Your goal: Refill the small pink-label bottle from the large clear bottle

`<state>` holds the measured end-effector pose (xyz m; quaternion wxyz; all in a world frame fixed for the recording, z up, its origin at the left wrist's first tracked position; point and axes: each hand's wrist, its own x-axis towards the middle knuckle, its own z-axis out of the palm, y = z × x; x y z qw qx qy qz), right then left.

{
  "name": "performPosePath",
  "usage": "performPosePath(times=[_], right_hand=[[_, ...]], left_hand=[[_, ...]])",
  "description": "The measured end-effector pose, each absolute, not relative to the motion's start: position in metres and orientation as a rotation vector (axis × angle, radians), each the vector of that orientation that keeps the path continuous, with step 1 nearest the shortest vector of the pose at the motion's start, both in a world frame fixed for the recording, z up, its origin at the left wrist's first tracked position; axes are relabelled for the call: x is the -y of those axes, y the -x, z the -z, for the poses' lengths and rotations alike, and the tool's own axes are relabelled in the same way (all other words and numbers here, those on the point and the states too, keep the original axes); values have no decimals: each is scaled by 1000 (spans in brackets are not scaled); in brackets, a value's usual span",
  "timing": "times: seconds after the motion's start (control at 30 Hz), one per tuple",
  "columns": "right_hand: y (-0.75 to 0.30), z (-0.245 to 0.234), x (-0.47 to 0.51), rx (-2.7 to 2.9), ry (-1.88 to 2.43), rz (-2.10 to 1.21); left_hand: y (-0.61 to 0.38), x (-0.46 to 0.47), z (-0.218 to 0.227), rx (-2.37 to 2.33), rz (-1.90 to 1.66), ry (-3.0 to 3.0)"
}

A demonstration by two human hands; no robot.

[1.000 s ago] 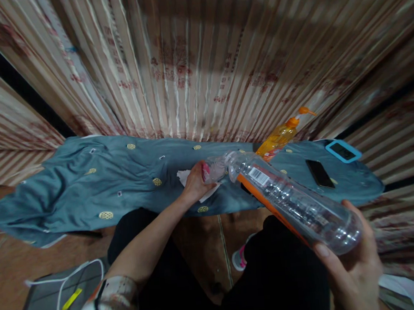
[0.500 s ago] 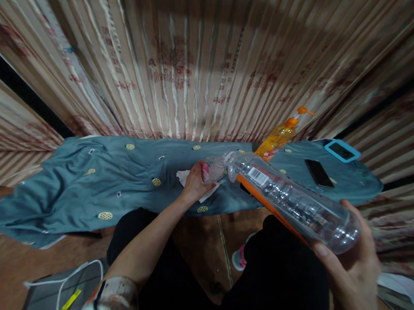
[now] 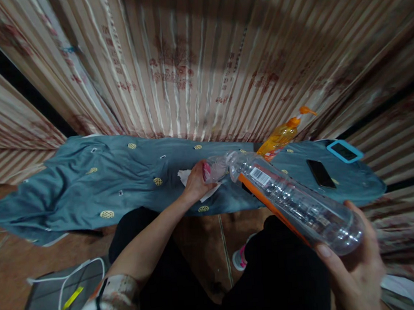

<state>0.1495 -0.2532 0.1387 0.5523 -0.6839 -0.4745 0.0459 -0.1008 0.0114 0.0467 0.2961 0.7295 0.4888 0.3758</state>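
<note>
My right hand is wrapped round the base of a large clear plastic bottle with an orange stripe and a barcode. The bottle slants down to the left, its neck close to a smaller clear bottle with a pink-red patch. Round that smaller bottle my left hand is closed, over the cloth. Whether the two mouths touch, I cannot tell. Beneath my left hand lies a white tissue. I cannot make out liquid in either bottle.
Behind the large bottle stands an orange pump bottle on the teal cloth. A dark phone and a blue-framed device lie on the right. Patterned curtains hang behind. A dark box with a white cable is lower left.
Almost everything keeps its place. The whole view has shifted slightly, and both hands still hold their bottles neck to neck.
</note>
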Motion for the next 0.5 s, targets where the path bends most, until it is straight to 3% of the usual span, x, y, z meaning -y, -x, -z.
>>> performPosePath(times=[0.5], right_hand=[[-150,-139,253,1099,1592,-135]], left_hand=[[101,-12,-44,-1331,-996,-1933]])
